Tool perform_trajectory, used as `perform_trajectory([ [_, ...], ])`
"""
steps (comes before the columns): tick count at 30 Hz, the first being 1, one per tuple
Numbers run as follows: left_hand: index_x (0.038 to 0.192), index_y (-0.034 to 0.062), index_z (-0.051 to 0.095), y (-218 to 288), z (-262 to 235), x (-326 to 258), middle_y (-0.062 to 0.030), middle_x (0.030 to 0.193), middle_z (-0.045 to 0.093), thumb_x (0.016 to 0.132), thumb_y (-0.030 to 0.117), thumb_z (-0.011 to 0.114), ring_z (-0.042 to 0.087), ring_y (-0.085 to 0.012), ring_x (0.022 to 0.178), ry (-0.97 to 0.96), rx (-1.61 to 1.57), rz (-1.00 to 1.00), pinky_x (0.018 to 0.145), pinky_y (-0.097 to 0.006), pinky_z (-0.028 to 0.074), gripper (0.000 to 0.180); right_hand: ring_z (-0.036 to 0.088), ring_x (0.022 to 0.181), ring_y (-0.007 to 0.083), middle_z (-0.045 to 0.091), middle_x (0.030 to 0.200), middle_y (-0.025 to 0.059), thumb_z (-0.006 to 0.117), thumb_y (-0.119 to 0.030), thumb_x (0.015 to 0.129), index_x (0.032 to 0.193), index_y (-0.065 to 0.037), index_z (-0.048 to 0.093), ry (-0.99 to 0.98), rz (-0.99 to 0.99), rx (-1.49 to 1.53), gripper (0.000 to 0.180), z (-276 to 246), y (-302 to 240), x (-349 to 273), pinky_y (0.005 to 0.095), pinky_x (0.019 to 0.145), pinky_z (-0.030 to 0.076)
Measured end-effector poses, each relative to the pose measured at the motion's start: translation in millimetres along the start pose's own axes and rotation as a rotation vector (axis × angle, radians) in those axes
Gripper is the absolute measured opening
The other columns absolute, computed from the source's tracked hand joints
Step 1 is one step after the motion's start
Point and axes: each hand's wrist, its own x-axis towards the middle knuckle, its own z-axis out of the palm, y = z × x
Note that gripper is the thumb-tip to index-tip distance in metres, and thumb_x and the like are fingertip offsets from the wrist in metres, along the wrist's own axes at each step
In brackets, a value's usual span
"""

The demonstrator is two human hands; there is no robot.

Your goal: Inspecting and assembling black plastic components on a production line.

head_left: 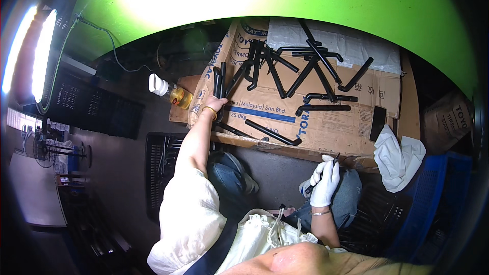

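Arm (195, 145) stretched forward, left hand (215, 103) curled round black rods (222, 79), gloved right hand (324, 182) low, closed on dark tool (309, 189).

The left arm (195, 147) stretches up from the lower left of the frame, nearly straight, to the bare left grip (216, 103) left of centre, its fingers curled in. A yellow band (210, 112) rings that wrist. The right forearm (327, 228) rises from the lower right, and the white-gloved right grip (325, 181) is upright, fingers bent together, above a silvery bracelet (321, 213).
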Motion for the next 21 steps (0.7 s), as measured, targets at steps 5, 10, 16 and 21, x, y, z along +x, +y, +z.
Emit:
perform_trajectory([
  [5,0.128,-0.0004,0.046,19.6,27.4,-2.7,-0.0210,0.121,0.062,0.068,0.034,0.087,0.063,-0.0328,0.110,0.220,0.553,-0.126,0.093,-0.039,0.050,0.080,0.040,0.051,0.0043,0.047,0.072,-0.0017,0.042,-0.024,0.106,0.112,-0.005,0.053,0.011,0.017,0.002,0.023,1.5,0.3,1.0,0.0196,0.042,0.035],
  [10,0.139,0.0057,0.040,63.3,66.8,-64.5,-0.0136,0.133,0.049,0.064,0.027,0.087,0.048,-0.0335,0.124,0.241,1.167,0.585,0.103,-0.042,0.042,0.091,0.040,0.051,0.0041,0.047,0.072,-0.0017,0.042,-0.024,0.106,0.112,-0.005,0.053,0.024,0.001,-0.022,0.023,-2.5,-2.5,1.2,0.0194,0.042,0.035],
  [16,0.121,0.0103,0.061,38.9,122.7,-64.1,-0.0108,0.115,0.063,0.062,0.025,0.087,0.056,-0.0312,0.115,-0.755,1.085,0.771,0.096,-0.039,0.046,0.067,0.040,0.051,0.0039,0.047,0.072,-0.0016,0.042,-0.024,0.106,0.112,-0.005,0.053,-0.006,0.025,-0.018,0.023,-0.2,0.5,-0.7,0.0191,0.042,0.035],
  [21,0.123,0.0098,0.060,23.0,144.2,-40.0,-0.0130,0.124,0.062,0.067,0.025,0.081,0.060,-0.0278,0.113,-1.223,1.170,0.249,0.094,-0.039,0.047,0.062,0.040,0.051,0.0040,0.047,0.072,-0.0016,0.042,-0.024,0.106,0.112,-0.005,0.053,-0.003,0.019,-0.038,0.023,-1.6,1.5,-1.6,0.0192,0.042,0.035],
])
